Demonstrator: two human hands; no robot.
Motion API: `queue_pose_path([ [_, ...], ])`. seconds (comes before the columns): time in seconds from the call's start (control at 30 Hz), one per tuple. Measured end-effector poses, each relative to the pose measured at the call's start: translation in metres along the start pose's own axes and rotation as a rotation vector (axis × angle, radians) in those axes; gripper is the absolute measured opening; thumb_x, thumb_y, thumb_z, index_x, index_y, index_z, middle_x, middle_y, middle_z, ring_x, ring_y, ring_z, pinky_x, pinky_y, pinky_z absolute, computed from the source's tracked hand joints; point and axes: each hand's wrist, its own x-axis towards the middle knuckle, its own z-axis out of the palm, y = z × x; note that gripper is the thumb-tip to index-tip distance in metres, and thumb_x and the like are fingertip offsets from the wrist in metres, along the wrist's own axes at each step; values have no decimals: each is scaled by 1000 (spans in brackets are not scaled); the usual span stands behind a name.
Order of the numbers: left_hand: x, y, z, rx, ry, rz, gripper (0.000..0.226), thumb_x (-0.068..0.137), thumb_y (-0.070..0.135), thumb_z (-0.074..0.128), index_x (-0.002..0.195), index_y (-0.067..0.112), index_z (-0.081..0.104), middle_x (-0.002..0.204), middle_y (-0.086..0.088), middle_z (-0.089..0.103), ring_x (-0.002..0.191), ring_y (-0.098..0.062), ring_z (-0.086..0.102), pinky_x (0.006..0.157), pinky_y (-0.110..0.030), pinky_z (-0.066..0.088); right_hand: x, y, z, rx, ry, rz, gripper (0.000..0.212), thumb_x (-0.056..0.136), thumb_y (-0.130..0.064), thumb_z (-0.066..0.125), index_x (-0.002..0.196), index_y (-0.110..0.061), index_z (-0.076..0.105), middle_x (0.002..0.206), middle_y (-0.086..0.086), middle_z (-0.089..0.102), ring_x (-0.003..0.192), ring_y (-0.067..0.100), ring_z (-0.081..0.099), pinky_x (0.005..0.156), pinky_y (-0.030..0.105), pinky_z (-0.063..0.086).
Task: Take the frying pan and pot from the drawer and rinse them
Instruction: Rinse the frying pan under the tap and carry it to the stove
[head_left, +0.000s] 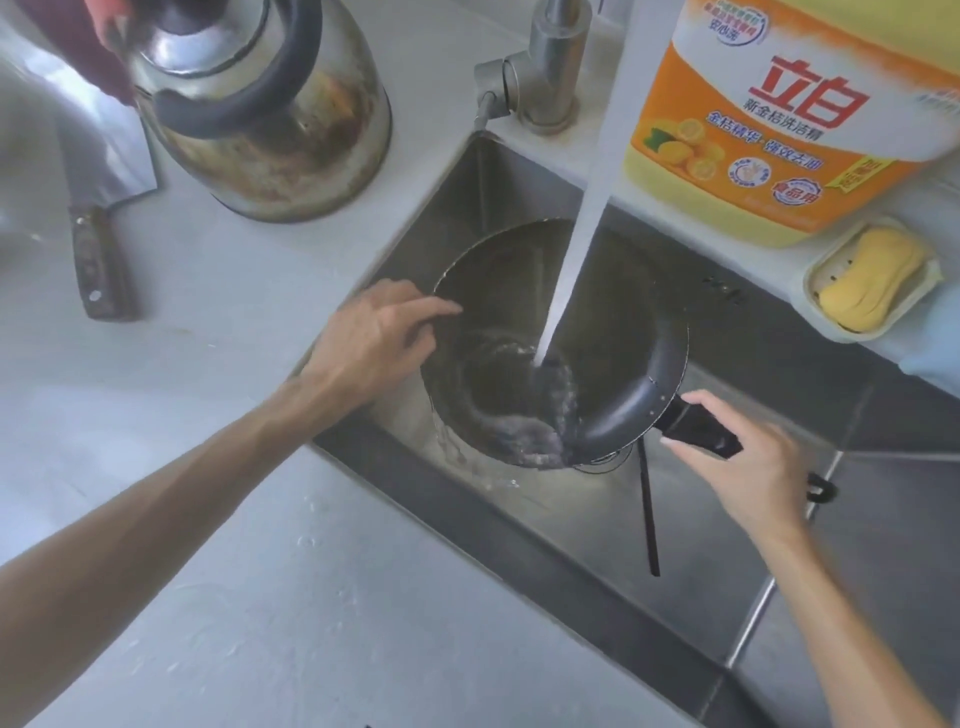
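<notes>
A black frying pan (618, 332) is tilted inside the steel sink (467, 187), with water from the tap (540, 67) streaming into it and splashing at its low side. My right hand (748, 462) grips the pan's black handle at the right. My left hand (374, 338) rests on the pan's left rim, fingers spread over the edge. No pot shows in the sink.
A stained steel kettle (260, 104) stands on the grey counter at the back left, next to a cleaver (98, 208). A large orange detergent bottle (789, 104) and a yellow sponge in a dish (872, 280) sit behind the sink. A thin black utensil (649, 514) lies in the sink.
</notes>
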Motion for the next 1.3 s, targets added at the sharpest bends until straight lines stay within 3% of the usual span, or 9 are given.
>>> queue_pose_path([
  [0.2,20,10,-46,159,-92,97,44,85,16,46,123,30,62,84,-1,61,87,-27,59,64,-29,36,1,-2,36,494,-373,208,60,59,-16,86,92,-58,60,98,-31,60,87,-25,55,74,-6,35],
  [0.33,24,6,-41,181,-429,-115,45,86,22,43,127,37,56,120,1,64,114,-25,56,89,-38,42,10,9,29,375,-597,181,57,38,-68,78,92,-66,59,115,-28,57,106,-11,54,90,6,33],
  [0.53,8,-2,17,193,-791,-251,43,91,24,47,131,38,50,121,4,64,118,-22,54,91,-34,41,34,2,-18,-231,-421,-62,49,62,-58,74,107,-62,54,95,-13,72,95,17,66,76,28,44],
  [0.7,2,13,45,136,-582,-246,41,86,15,49,121,35,51,103,-7,67,99,-31,62,71,-33,41,30,-6,-35,-454,-41,-362,43,69,-43,78,110,-36,66,81,-5,74,67,28,63,63,28,42],
  [0.83,9,13,29,133,-309,-134,37,85,15,50,121,26,53,99,-8,67,95,-31,61,69,-35,40,16,13,-17,-306,134,-290,38,69,-32,81,105,-26,69,73,0,71,61,25,62,67,28,39],
  [0.97,15,14,-9,171,-71,133,34,86,13,50,117,23,60,82,-8,64,80,-32,61,68,-37,44,0,27,22,113,-78,15,45,65,-28,83,101,-45,65,91,-2,74,88,18,68,80,28,51],
  [1.1,15,21,-24,350,11,312,34,86,14,41,109,19,66,71,-10,60,66,-32,57,58,-39,48,-8,27,48,372,-326,150,64,71,-12,79,118,-46,50,115,-30,50,115,-4,50,93,-3,32],
  [1.2,13,19,-24,358,-35,278,38,83,17,38,100,21,72,69,-8,65,67,-32,62,59,-36,48,-7,25,46,358,-460,134,58,73,-15,78,120,-38,51,119,-29,46,104,-26,44,90,-6,31],
  [1.3,6,9,-13,298,-209,109,37,84,18,42,105,28,70,91,-6,72,88,-31,66,68,-34,46,4,18,23,168,-512,95,51,72,-34,78,115,-49,55,119,-20,59,107,-6,55,84,8,37],
])
